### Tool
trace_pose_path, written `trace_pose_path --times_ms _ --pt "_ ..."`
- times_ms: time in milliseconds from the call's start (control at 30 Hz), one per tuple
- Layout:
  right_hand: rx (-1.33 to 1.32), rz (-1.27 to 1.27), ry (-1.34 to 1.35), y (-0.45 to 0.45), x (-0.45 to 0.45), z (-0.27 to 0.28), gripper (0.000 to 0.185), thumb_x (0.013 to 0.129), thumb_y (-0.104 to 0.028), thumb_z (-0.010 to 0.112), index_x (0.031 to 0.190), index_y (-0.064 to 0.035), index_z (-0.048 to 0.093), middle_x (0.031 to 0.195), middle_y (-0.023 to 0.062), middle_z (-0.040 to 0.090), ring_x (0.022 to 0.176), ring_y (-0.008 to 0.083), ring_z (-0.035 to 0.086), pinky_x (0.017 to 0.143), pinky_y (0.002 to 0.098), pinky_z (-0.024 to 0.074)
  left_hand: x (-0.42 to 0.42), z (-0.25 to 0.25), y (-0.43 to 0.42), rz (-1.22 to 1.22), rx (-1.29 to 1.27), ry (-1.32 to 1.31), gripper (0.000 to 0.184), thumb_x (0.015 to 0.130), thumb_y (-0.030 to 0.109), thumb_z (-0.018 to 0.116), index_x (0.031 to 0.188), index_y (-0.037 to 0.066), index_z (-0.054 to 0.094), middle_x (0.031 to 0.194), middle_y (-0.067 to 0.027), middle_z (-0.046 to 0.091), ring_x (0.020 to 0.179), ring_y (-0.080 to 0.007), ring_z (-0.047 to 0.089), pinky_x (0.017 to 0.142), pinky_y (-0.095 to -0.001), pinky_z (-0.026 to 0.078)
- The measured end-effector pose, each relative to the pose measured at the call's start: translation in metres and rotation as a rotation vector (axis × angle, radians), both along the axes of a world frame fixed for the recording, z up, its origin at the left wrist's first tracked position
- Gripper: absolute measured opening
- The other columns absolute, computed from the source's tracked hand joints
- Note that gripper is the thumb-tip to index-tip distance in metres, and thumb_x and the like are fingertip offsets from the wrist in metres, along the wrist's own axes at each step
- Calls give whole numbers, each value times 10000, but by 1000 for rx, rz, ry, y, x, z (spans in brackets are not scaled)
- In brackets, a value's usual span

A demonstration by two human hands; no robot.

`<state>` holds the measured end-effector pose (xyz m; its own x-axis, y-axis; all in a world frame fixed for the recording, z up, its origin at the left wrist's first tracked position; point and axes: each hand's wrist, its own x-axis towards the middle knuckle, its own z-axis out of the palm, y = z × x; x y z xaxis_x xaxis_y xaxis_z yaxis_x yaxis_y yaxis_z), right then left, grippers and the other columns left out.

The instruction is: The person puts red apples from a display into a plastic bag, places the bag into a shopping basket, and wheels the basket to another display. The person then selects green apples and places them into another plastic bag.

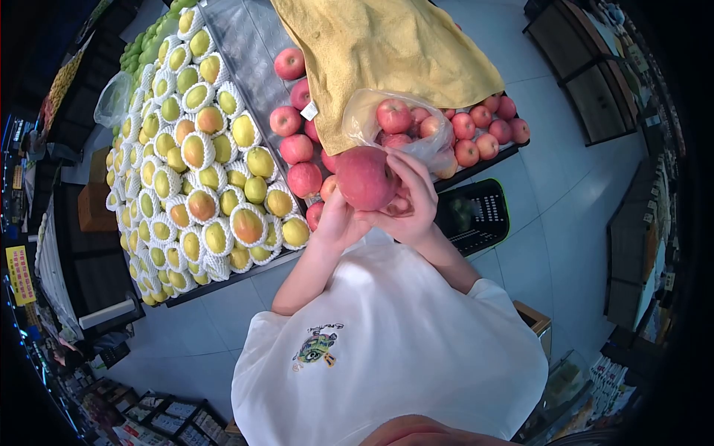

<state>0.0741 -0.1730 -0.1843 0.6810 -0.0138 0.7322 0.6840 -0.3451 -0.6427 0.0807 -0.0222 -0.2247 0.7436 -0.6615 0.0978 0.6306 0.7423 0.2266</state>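
Note:
Close to the camera, a large red apple [364,178] is held up between both hands, above the near edge of the fruit display. My left hand [340,223] supports it from below on the left, its fingers mostly hidden behind the fruit. My right hand [413,195] curls around the apple's right side, fingers bent against it. Just beyond sits a clear plastic bag [440,141] with several red apples inside. Loose red apples [297,149] lie to the left of my hands, and more apples [487,146] lie to the right of the bag.
A yellow towel [394,52] covers the back of the apple display. On the left rises a slope of yellow pear-like fruit [201,204] in white foam nets. A black basket [476,215] stands to my right, below the display edge. Tiled floor [565,178] shows beyond.

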Motion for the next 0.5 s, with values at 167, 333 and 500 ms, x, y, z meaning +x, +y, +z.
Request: trace_pose_path --times_ms 167,333,500 --pt "83 -17 0 -1 -2 -11 827 645 -276 972 1300 26 568 1318 209 605 1182 330 619 1012 413 492 -5 -6 -9 211 375 51 556 1063 391 440 1429 -28 460 1377 -225 573 1217 -313 608 1035 -393 500" --pt "395 -13 217 -33 15 -29 596 811 -139 850 1293 31 542 1267 165 631 1175 226 620 1011 369 501 27 -18 -9 648 1099 -292 427 1027 304 623 1301 -6 519 1154 -96 631 1022 -171 615 914 -317 495" --pt "560 -158 480 -87 62 -36 404 903 -127 777 1218 38 583 1144 133 700 1047 148 668 902 265 530 68 -50 -9 668 1258 -226 528 934 359 756 1203 -38 535 917 -66 640 809 -115 615 690 -256 503"
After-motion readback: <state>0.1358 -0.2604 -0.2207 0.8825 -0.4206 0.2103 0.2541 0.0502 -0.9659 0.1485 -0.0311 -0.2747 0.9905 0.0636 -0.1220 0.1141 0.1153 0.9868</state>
